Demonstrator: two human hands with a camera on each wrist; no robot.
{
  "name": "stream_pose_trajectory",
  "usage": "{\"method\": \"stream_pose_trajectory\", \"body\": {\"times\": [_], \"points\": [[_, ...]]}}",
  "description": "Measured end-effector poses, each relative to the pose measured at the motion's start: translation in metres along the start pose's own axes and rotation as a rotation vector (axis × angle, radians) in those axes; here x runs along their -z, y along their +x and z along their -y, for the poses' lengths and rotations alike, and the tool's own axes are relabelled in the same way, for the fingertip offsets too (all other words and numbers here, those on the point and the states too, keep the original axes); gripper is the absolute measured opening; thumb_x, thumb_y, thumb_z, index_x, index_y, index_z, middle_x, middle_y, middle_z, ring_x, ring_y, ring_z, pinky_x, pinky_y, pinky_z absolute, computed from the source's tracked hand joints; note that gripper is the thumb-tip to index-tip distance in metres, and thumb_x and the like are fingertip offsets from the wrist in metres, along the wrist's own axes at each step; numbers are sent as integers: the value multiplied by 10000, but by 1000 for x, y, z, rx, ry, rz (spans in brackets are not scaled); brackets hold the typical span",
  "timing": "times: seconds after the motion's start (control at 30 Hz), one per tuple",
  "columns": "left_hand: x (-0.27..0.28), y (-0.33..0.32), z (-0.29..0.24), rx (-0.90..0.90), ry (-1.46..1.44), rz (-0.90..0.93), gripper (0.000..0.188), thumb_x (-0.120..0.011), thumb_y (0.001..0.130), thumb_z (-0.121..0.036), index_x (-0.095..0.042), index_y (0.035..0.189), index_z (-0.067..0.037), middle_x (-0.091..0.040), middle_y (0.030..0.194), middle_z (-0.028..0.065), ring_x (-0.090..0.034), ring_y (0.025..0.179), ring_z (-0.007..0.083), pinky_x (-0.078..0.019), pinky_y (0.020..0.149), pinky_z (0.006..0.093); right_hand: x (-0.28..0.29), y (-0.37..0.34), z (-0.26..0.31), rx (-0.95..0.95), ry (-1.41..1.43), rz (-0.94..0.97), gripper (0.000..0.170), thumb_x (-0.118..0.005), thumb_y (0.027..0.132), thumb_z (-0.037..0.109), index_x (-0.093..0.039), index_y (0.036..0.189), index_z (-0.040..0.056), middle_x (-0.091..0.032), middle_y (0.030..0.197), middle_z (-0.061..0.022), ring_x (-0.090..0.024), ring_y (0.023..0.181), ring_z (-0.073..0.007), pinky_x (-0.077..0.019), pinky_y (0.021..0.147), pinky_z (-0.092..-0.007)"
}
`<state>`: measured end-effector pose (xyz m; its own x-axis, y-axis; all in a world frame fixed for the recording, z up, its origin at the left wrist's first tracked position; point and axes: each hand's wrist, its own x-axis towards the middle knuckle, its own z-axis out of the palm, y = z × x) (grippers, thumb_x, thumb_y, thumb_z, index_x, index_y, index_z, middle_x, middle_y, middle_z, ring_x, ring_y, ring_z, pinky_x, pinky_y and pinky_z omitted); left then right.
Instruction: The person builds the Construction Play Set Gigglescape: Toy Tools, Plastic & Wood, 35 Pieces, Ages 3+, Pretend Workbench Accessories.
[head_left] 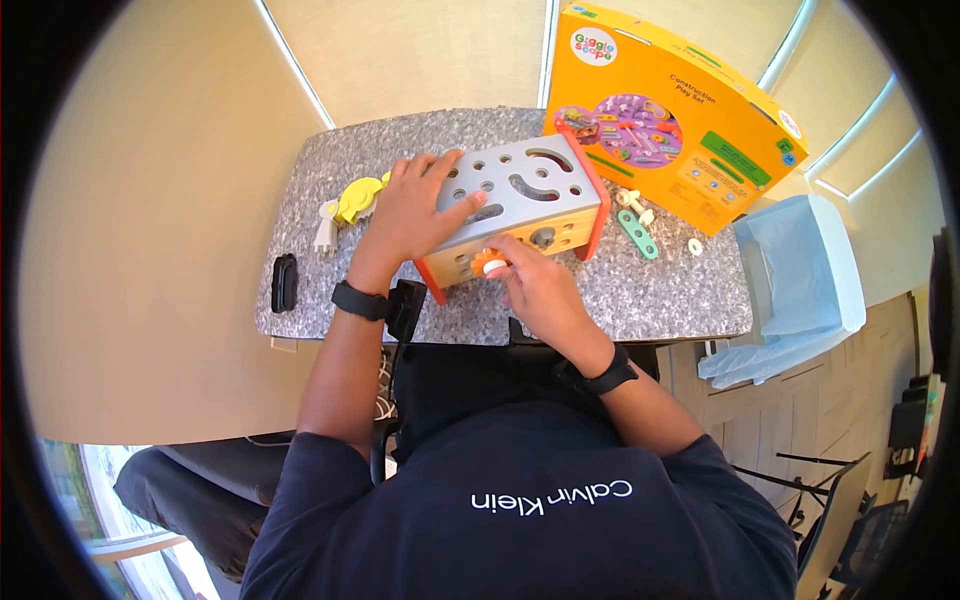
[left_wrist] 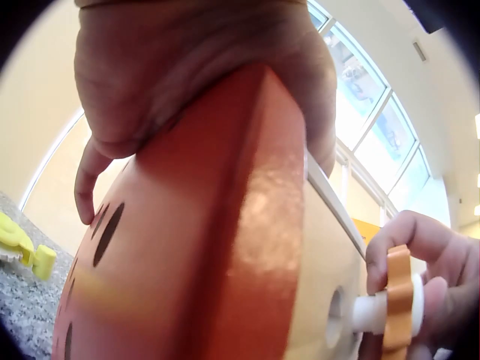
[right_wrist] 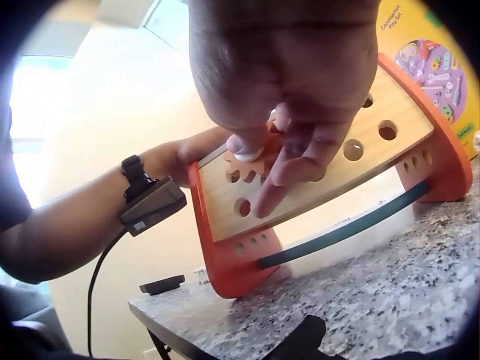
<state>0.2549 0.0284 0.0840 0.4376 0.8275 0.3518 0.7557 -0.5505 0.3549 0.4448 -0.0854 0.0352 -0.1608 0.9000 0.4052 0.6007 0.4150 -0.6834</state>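
A toy workbench (head_left: pixel 510 185) with a grey holed top, pale wooden sides and red end panels stands on the granite-patterned table. My left hand (head_left: pixel 412 210) rests over its left end, the thumb stretched across the top; in the left wrist view the palm lies against the red end panel (left_wrist: pixel 202 202). My right hand (head_left: pixel 545 290) pinches an orange gear (head_left: pixel 487 262) with a white bolt (left_wrist: pixel 369 313) through it, at the near wooden side. The left wrist view shows the bolt's shank close beside a round hole (left_wrist: pixel 335 316). A grey piece (head_left: pixel 543 238) sits farther right on that side.
A yellow toy piece (head_left: pixel 358 198) and a black object (head_left: pixel 284 282) lie left. To the right are a green holed strip (head_left: pixel 637 234), cream pieces (head_left: pixel 634 204) and a small ring (head_left: pixel 695 246). The orange box (head_left: pixel 680 110) stands behind; a blue-lined bin (head_left: pixel 800 270) is beside the table.
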Motion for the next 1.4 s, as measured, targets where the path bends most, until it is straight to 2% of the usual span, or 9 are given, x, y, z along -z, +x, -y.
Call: {"method": "stream_pose_trajectory", "body": {"times": [0.33, 0.53, 0.8, 0.87, 1.03, 1.23, 1.3, 1.33, 1.4], "points": [[-3, -2, -1, 28, 46, -30, 719, -643, 933, -569, -558, 1451, -77, -592, 1309, 192, -519, 1232, 356, -460, 1048, 443, -8, 4, -4, -78, 62, -45, 240, -627, 996, 227, -537, 1181, 103, -708, 972, -161, -703, 874, -396, -559, 699, -477], [-3, -3, -5, 73, 55, -30, 727, -648, 930, -577, -553, 1461, -90, -585, 1343, 191, -509, 1267, 358, -448, 1071, 444, 9, 0, 7, -199, -140, -77, 315, -680, 975, 313, -534, 1120, 74, -700, 814, -152, -708, 735, -367, -545, 615, -464], [-4, -5, 3, 78, -105, -62, 660, -665, 943, -526, -585, 1431, -89, -577, 1384, 170, -477, 1309, 358, -390, 1124, 449, 10, 2, 4, 123, -168, -64, 220, -705, 925, 197, -537, 1011, 82, -685, 784, -135, -702, 746, -353, -534, 594, -448], [-5, -9, 9, 74, -264, -120, 498, -613, 958, -337, -613, 1382, -76, -570, 1382, 153, -449, 1323, 350, -339, 1159, 445, 14, 1, 1, 159, -194, -6, 200, -700, 920, 181, -542, 994, 83, -686, 794, -135, -702, 753, -351, -534, 600, -452], [-5, -16, 19, -8, -342, -128, 532, -463, 833, -135, -613, 1339, -64, -548, 1385, 147, -423, 1329, 337, -307, 1176, 441, 46, 2, -9, 205, -248, 225, 204, -722, 893, 171, -553, 959, 79, -670, 801, -136, -683, 751, -362, -534, 624, -445], [-4, -19, 25, -69, -338, -134, 569, -391, 794, -142, -600, 1314, -43, -532, 1394, 150, -412, 1332, 337, -298, 1180, 442, 127, 1, -75, -278, 130, 432, 285, -834, 845, 165, -599, 975, 69, -627, 931, -74, -610, 887, -170, -494, 758, -333], [-3, -18, 25, -78, -334, -136, 576, -387, 784, -146, -600, 1308, -37, -527, 1398, 152, -408, 1335, 339, -296, 1182, 442, 160, 2, -114, -485, -222, 372, 307, -836, 830, 143, -612, 1023, 61, -641, 1012, -110, -630, 966, -244, -508, 833, -371], [-3, -19, 24, -66, -353, -138, 552, -384, 795, -136, -607, 1291, -41, -525, 1389, 160, -410, 1332, 351, -298, 1186, 455, 169, 1, -136, -486, -230, 370, 307, -836, 830, 143, -612, 1023, 61, -641, 1012, -110, -630, 966, -244, -508, 833, -371], [-4, -19, 22, -63, -378, -136, 529, -382, 805, -127, -615, 1273, -45, -524, 1380, 168, -411, 1330, 363, -299, 1189, 469, 174, -5, -179, -382, -679, 64, 410, -873, 780, 197, -634, 1090, 74, -663, 1105, -157, -647, 1048, -341, -513, 899, -430]]}}
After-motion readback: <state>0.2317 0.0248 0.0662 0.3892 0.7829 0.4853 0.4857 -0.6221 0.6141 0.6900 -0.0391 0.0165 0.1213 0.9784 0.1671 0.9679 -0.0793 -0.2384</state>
